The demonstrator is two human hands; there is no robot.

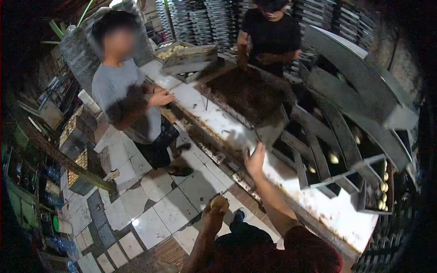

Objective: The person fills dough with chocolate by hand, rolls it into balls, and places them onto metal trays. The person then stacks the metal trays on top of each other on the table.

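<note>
Held low in front of me, my left hand (215,215) is closed around a round, pale-yellow bun (219,204), out over the tiled floor. My right hand (256,159) reaches forward above the white tabletop (280,170), thumb apart from the fingers and nothing visible in the grasp. Just ahead of its fingertips is the near corner of a large dark tray (246,93) that lies on the table. To its right, stacked metal trays (314,145) stand fanned out, with small pale buns (333,158) showing inside them.
A person in a grey shirt (120,86) stands on the left side of the table; another in black (271,38) stands behind it. Metal boxes (191,57) sit at the table's far end. Trays of yellow pieces (78,166) rest on the left floor beside a wooden pole (68,159).
</note>
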